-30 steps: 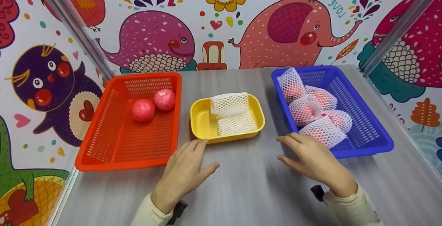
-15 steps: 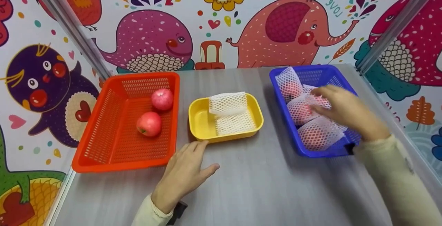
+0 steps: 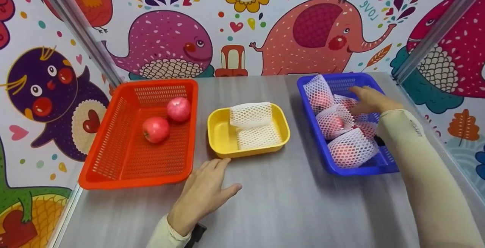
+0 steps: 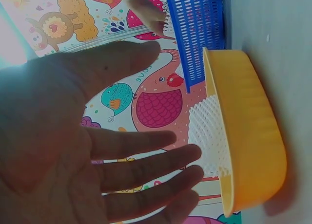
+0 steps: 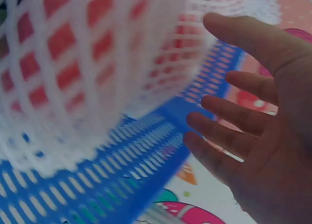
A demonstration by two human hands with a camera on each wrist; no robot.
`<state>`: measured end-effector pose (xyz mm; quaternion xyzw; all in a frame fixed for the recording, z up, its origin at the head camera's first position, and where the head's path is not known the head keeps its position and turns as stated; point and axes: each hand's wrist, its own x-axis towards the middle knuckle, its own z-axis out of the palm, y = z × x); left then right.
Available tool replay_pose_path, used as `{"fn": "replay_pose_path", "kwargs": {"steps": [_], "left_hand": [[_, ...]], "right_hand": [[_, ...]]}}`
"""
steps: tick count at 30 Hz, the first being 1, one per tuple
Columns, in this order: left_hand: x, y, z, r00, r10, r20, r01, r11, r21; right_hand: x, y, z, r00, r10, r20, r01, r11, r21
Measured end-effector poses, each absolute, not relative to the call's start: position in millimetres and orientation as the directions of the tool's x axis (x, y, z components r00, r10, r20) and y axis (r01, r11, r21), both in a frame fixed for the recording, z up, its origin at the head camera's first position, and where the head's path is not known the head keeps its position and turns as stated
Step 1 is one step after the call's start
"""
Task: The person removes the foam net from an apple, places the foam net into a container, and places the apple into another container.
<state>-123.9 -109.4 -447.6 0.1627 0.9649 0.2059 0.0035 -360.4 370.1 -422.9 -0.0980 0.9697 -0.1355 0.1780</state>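
In the head view, my right hand (image 3: 369,100) reaches over the back right of the blue basket (image 3: 363,170), fingers extended. The right wrist view shows its fingers spread beside foam-netted apples (image 5: 73,73), holding none. Several red apples in white foam nets (image 3: 350,149) fill the basket's left and middle; sleeve and hand cover part of them. My left hand (image 3: 202,191), fingers loosely straight and thumb apart, has its fingertips at the near edge of the yellow container (image 3: 250,152). Inside that container lies white foam netting (image 3: 251,114), one part draped up over the back rim.
At the left stands a red basket (image 3: 151,166) holding two bare apples, one nearer (image 3: 156,129) and one behind it (image 3: 179,108). Patterned walls with metal corner posts enclose the grey table (image 3: 273,202) at the back and sides.
My right hand has moved from the front of the blue basket to over its back right. A bare apple in the red basket has rolled a little. My left hand stays in place.
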Motion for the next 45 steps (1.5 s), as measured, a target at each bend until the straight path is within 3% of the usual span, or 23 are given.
{"fn": "replay_pose_path", "kwargs": {"steps": [9, 15, 26, 30, 35, 41, 45], "left_hand": [[-121, -114, -452, -0.949, 0.31, 0.054, 0.305, 0.864, 0.402], [-123, -115, -451, -0.955, 0.294, 0.04, 0.285, 0.871, 0.401], [-119, -114, -449, -0.953, 0.302, 0.002, 0.277, 0.875, 0.397], [-118, -113, -448, -0.951, 0.308, 0.015, 0.288, 0.869, 0.401], [-116, -115, -449, -0.947, 0.318, 0.046, 0.309, 0.861, 0.404], [-114, -118, -449, -0.948, 0.31, 0.071, 0.312, 0.864, 0.396], [-112, -119, -451, -0.945, 0.313, 0.092, 0.323, 0.861, 0.393]], "right_hand": [[-363, 376, -454, -0.865, -0.171, -0.472, -0.018, 0.95, -0.311], [-370, 375, -452, -0.912, -0.224, -0.345, -0.129, 0.952, -0.277], [-337, 375, -401, -0.966, -0.161, -0.201, -0.084, 0.934, -0.347], [-316, 364, -378, -0.972, -0.215, -0.099, -0.182, 0.945, -0.272], [-285, 335, -358, -0.928, -0.372, 0.02, -0.367, 0.905, -0.214], [-243, 285, -362, -0.806, -0.562, 0.184, -0.591, 0.783, -0.195], [-213, 248, -386, -0.727, -0.65, 0.222, -0.686, 0.699, -0.202]]}}
